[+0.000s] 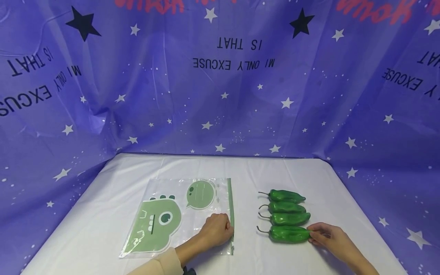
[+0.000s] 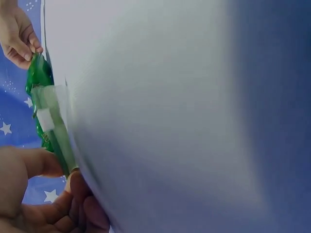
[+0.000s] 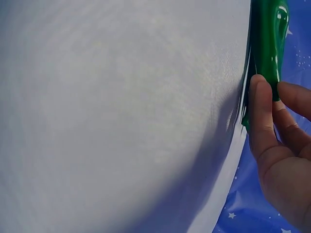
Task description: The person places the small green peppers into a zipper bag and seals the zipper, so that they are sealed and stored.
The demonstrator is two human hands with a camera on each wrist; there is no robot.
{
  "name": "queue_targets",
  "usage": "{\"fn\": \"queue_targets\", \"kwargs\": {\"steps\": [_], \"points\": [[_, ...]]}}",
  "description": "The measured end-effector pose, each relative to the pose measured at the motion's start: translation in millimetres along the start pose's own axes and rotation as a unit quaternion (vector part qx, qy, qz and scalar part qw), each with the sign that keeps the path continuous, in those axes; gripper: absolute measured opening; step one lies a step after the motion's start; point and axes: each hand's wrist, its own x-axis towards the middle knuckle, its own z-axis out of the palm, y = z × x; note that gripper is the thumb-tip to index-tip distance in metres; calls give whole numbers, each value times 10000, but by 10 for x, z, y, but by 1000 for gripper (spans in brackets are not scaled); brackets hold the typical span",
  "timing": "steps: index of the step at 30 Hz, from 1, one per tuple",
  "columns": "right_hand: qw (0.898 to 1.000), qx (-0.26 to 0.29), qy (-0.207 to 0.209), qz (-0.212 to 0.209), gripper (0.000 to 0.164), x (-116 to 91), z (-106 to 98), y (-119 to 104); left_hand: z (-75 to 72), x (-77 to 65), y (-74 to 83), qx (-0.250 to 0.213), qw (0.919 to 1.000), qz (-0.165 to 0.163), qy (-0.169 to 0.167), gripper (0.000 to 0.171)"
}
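A clear zip bag (image 1: 156, 225) printed with a green dinosaur lies flat on the left of the table. My left hand (image 1: 215, 229) rests over its right side. In the left wrist view, thumb and fingers pinch the green zip strip (image 2: 60, 145), close to a whitish slider (image 2: 45, 120). To the right, several green peppers lie in a column, stems pointing left. At the nearest pepper (image 1: 288, 234), my right hand (image 1: 331, 240) pinches the stemless tip between thumb and fingers. The right wrist view shows the same pepper (image 3: 268, 43) against the fingertips.
A white cloth (image 1: 247, 168) covers the table. Purple star-printed curtains (image 1: 240, 114) rise at the back and both sides. The other peppers (image 1: 287, 207) lie close together just beyond the nearest one. A strip of bare cloth separates the bag from the pepper stems.
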Motion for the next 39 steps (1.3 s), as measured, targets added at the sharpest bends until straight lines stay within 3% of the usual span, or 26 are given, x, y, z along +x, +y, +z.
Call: {"fn": "queue_targets", "kwargs": {"steps": [13, 17, 22, 26, 31, 34, 39], "points": [[9993, 285, -249, 29, 29, -24, 3, -40, -84, -43, -13, -198, 9988, -41, 454, 16], [9993, 239, -210, -211, 27, -38, 8, -61, -91, -49, -24, -337, 9979, -37, 558, 14], [9970, 416, 184, -619, 24, -26, 48, -216, -99, -50, -25, -525, 9962, -177, 671, 10], [9934, 219, 781, -817, 21, 81, 95, -419, -111, -35, -31, -568, 9949, -362, 755, 9], [9859, -490, 1322, -904, 20, 300, 164, -631, -125, -27, -30, -444, 9938, -439, 915, 11], [9835, -726, 1412, -869, 19, 451, 221, -743, -131, -36, -20, -354, 9932, -424, 1028, 12], [9867, -726, 1227, -779, 19, 712, 321, -905, -132, -54, -18, -175, 9930, -359, 1116, 14]]}}
